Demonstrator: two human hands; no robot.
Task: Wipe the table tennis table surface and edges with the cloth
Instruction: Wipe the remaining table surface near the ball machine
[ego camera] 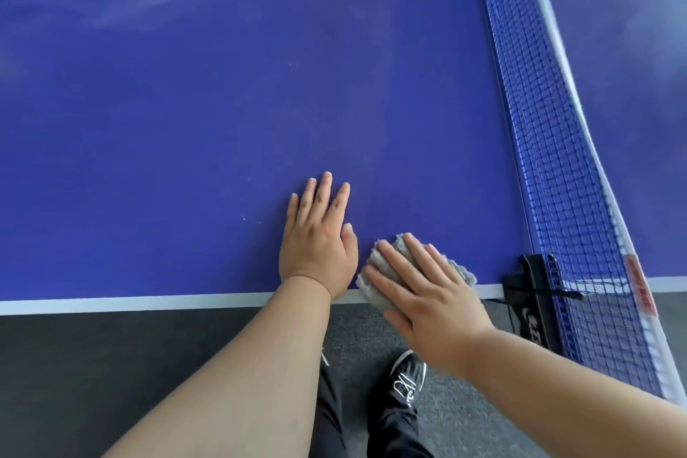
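Observation:
The blue table tennis table fills most of the view, with a white line along its near edge. My left hand lies flat on the blue surface just inside that edge, fingers spread, holding nothing. My right hand presses flat on a grey fluffy cloth, which sits on the table's near edge and overlaps the white line. The cloth is partly hidden under my fingers. The two hands are side by side, almost touching.
The blue net with its white top band runs from the top right down to the near edge. Its black clamp post is fixed to the table edge right of the cloth. Below are dark grey carpet and my black shoe.

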